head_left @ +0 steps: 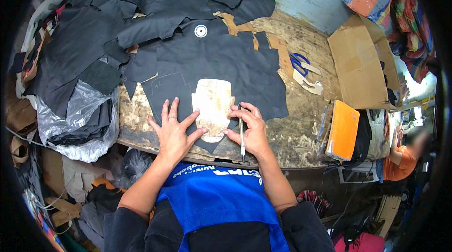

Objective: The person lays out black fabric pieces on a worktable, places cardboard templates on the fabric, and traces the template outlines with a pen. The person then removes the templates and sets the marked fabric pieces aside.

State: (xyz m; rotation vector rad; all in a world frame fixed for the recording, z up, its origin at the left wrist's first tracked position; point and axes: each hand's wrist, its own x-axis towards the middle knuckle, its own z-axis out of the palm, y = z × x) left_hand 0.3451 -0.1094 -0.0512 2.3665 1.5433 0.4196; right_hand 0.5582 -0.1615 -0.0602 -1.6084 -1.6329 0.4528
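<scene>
A pale, worn pattern template point(213, 106) lies flat on a sheet of black leather-like material point(235, 64) near the table's front edge. My left hand point(175, 128) is spread beside it, with thumb and forefinger touching its left edge and the other fingers on the black sheet. At the template's right side, my right hand point(249, 127) holds a slim silver-and-black pen point(242, 134), while its fingertips touch the template's edge. A light outline point(165, 80) is drawn on the black sheet, left of the template.
Black material point(89, 31) is heaped at the left, above a clear plastic bag point(84, 125). Blue-handled scissors point(300, 62), pale template pieces point(307, 82), a cardboard box point(360, 64) and an orange notebook point(343, 129) lie to the right. Another person point(406, 155) is at the far right.
</scene>
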